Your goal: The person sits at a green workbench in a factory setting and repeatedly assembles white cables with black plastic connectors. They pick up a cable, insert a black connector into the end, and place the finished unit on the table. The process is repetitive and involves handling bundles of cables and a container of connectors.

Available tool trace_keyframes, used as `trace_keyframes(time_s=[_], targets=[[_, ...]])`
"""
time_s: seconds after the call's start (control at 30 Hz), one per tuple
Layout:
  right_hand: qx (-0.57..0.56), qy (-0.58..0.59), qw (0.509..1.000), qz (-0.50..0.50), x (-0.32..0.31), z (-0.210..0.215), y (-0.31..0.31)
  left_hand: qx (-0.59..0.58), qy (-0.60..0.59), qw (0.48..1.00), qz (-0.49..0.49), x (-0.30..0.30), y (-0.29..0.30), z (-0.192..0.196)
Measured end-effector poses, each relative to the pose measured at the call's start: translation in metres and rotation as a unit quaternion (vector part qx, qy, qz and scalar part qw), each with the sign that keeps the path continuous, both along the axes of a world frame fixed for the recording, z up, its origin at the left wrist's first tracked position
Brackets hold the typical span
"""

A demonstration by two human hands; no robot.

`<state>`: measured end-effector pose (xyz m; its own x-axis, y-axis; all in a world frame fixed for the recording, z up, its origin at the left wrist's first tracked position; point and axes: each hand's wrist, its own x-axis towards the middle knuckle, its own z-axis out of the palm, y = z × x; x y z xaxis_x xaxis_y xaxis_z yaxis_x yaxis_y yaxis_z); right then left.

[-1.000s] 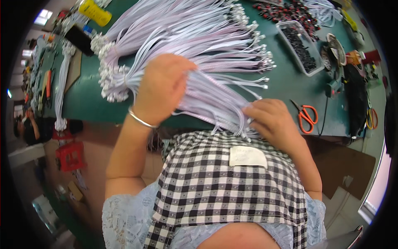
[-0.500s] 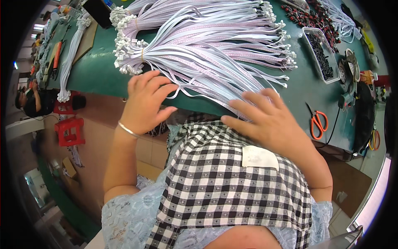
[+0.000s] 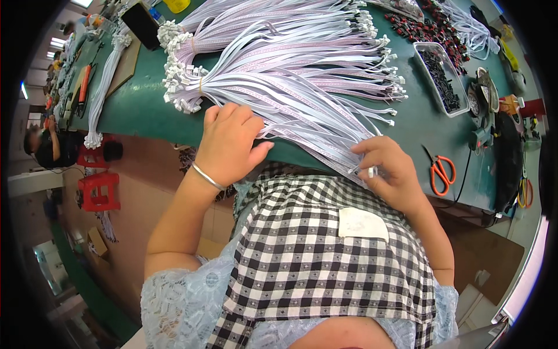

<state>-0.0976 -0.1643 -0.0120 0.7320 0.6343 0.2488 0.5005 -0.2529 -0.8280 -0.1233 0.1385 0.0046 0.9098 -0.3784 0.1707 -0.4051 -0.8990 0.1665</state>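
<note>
Two bundles of flat white ribbon cables (image 3: 279, 64) fan across the green table (image 3: 139, 110). The left hand (image 3: 229, 142) rests open on them; the right hand (image 3: 386, 168) pinches one cable's white connector (image 3: 371, 172). A clear rectangular tray (image 3: 444, 78) holds black parts; orange-handled scissors (image 3: 440, 170) lie nearby.

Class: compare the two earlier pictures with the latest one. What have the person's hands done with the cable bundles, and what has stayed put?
The left hand has come off the top of the cable bundle and now rests at its near edge. The right hand has closed from spread fingers to pinching one white connector. The bundles, orange scissors and parts tray lie unchanged on the green table.
</note>
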Motion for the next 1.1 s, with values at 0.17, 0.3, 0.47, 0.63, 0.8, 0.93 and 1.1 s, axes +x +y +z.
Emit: trace_keyframes(time_s=[0.17,0.3,0.47,0.63,0.8,0.93,1.1], targets=[[-0.015,-0.051,0.999,0.008,0.001,0.003,0.005,0.017,0.072,0.997,-0.037,0.016,-0.002,0.031],[-0.018,-0.053,0.996,-0.066,-0.002,0.013,0.018,-0.162,0.127,0.973,-0.103,0.034,0.019,0.070],[-0.045,-0.148,0.983,-0.100,-0.004,0.021,0.003,-0.133,0.372,0.911,-0.120,0.029,0.003,0.088],[-0.176,-0.291,0.930,-0.136,-0.005,0.069,0.010,-0.146,0.262,0.918,-0.261,0.039,-0.046,0.067],[-0.203,-0.237,0.939,-0.148,0.000,0.048,0.014,-0.180,0.200,0.937,-0.224,0.051,-0.084,0.061],[-0.173,-0.103,0.974,-0.106,0.004,0.047,-0.018,-0.170,0.222,0.930,-0.239,0.067,-0.090,0.043],[-0.029,0.064,0.987,-0.142,0.010,0.036,-0.025,-0.168,0.316,0.900,-0.249,0.087,-0.100,0.042]])
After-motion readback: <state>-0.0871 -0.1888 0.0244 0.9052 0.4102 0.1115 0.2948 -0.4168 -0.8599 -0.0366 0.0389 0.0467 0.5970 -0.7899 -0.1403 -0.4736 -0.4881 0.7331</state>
